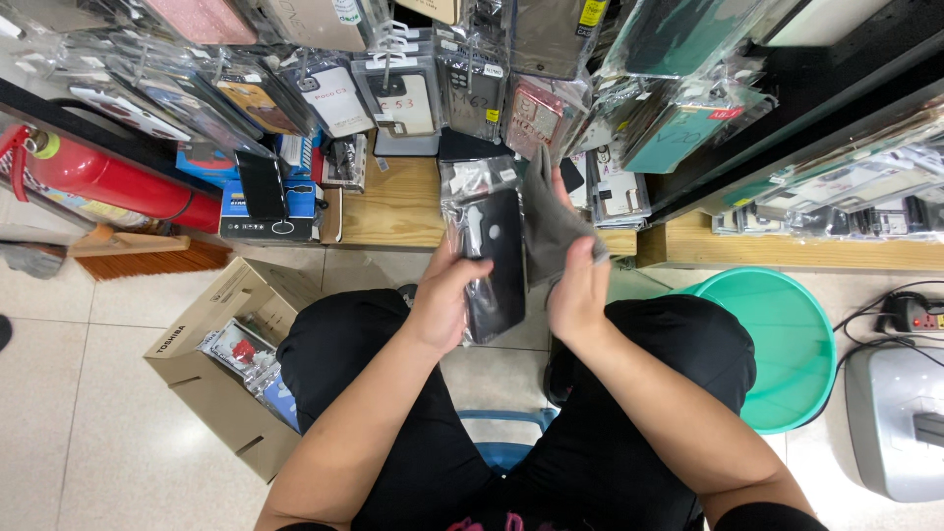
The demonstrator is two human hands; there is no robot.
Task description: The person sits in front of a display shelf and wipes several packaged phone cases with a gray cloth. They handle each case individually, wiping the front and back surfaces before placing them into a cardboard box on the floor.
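Note:
My left hand (442,300) grips a black phone case in a clear plastic sleeve (492,251), held upright in front of me. My right hand (578,290) holds a grey cloth (547,216) pressed against the right edge of that package. Both hands hover above my knees, which are in black trousers, as I sit on a blue stool (501,433). Right behind the hands, many packaged phone cases (413,93) hang in rows over a wooden shelf (393,211).
An open cardboard box (211,393) with packaged items stands on the tiled floor at my left. A red fire extinguisher (108,177) and a broom lie at far left. A green plastic basin (787,339) sits at right, with a grey device (900,418) and a power strip beyond.

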